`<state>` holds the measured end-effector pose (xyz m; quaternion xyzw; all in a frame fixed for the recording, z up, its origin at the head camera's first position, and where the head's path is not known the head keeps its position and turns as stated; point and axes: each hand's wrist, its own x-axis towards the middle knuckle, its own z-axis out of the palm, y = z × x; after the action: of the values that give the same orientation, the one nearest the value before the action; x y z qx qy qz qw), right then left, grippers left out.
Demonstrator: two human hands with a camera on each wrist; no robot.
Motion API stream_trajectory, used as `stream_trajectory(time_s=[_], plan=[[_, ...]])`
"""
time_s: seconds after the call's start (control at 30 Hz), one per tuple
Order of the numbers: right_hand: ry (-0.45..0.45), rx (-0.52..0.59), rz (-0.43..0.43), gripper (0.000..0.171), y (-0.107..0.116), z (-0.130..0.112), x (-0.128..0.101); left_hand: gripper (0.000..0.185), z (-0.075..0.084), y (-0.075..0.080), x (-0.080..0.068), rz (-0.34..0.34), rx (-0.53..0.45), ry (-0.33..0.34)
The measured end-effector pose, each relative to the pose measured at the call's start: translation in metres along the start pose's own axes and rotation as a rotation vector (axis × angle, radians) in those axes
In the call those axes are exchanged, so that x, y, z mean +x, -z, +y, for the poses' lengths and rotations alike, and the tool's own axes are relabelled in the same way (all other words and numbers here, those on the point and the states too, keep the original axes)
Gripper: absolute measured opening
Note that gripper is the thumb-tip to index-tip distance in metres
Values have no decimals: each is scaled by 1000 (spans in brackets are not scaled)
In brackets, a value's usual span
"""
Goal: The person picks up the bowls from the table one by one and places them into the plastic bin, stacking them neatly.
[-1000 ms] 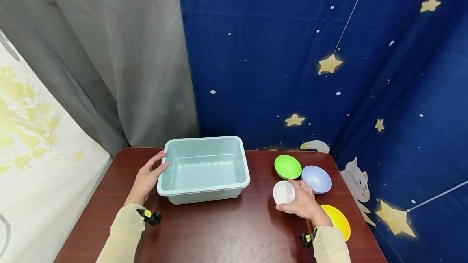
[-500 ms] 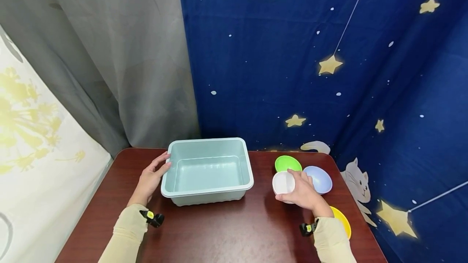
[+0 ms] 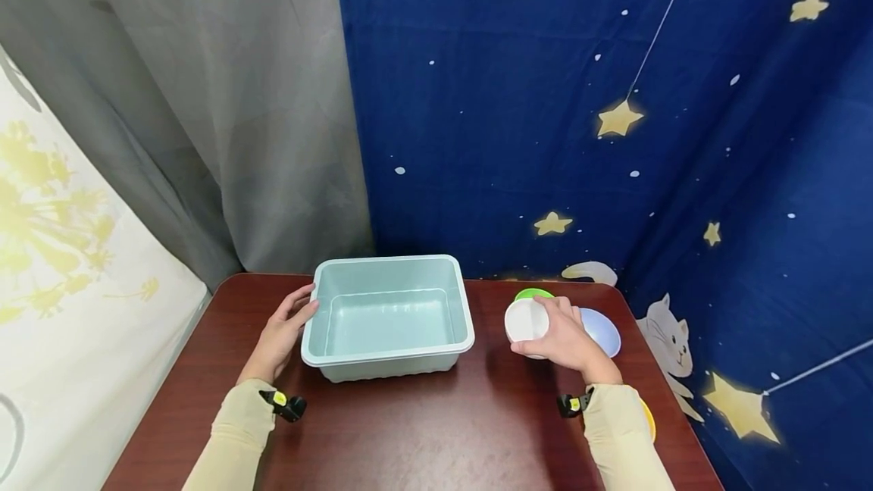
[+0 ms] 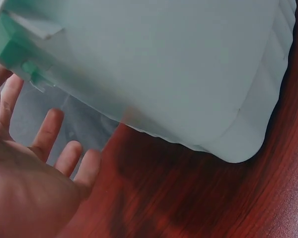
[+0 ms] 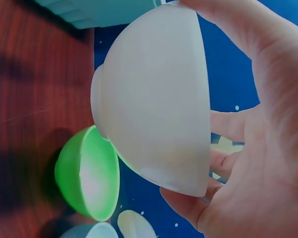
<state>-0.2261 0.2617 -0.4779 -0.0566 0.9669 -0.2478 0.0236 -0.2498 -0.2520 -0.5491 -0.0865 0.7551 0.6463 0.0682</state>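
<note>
My right hand (image 3: 562, 339) grips a white bowl (image 3: 526, 321) by its rim and holds it lifted above the table, right of the pale teal tub (image 3: 389, 315). In the right wrist view the white bowl (image 5: 154, 104) fills the frame between thumb and fingers, with the green bowl (image 5: 87, 181) below it. My left hand (image 3: 283, 332) rests with straight fingers against the left wall of the tub; in the left wrist view the fingers (image 4: 49, 134) lie beside the tub wall (image 4: 164, 74). The tub has nothing in it.
A green bowl (image 3: 533, 294) and a light blue bowl (image 3: 603, 330) sit behind my right hand. A yellow bowl (image 3: 649, 419) peeks out by my right sleeve. The dark red table (image 3: 423, 430) ends near blue starry cloth at the back and right.
My right hand has lifted the white bowl off the table and carried it up and a little left, now covering most of the green bowl. The left hand stays at the tub.
</note>
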Motion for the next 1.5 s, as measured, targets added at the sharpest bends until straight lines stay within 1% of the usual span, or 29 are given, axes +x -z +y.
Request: stream_trajectory(time_s=[0.07, 0.1, 0.17, 0.23, 0.4, 0.5, 0.57, 0.77, 0.83, 0.97, 1.1, 1.27, 1.5], plan=[[8, 4, 4, 110, 1, -3, 3, 70, 0, 0, 1, -4, 7, 2], [10, 11, 5, 110, 2, -5, 4, 70, -2, 1, 3, -2, 13, 0], [19, 22, 8, 109, 3, -10, 7, 69, 1, 1, 2, -6, 13, 4], [33, 38, 6, 108, 5, -16, 11, 70, 6, 0, -1, -11, -1, 12], [69, 47, -20, 107, 9, -32, 24, 68, 22, 0, -16, -13, -18, 52], [88, 52, -32, 106, 12, -41, 31, 66, 26, -1, -18, -13, -4, 52], [99, 61, -37, 106, 13, -46, 37, 65, 23, 0, -15, -16, -4, 41], [114, 109, -58, 105, 14, -58, 48, 67, 5, 3, 0, -13, -12, 40], [117, 123, -55, 105, 13, -61, 50, 69, 2, 4, 3, -9, -7, 34], [128, 137, -45, 106, 12, -65, 55, 73, 2, 4, 4, -4, -9, 20], [136, 136, -54, 107, 12, -69, 59, 75, 3, 5, 3, 3, -8, 26], [148, 131, -73, 107, 11, -76, 65, 73, 2, 5, 2, 18, 19, 30], [174, 125, -92, 105, 5, -86, 74, 72, 1, 4, 1, 15, 8, 33]])
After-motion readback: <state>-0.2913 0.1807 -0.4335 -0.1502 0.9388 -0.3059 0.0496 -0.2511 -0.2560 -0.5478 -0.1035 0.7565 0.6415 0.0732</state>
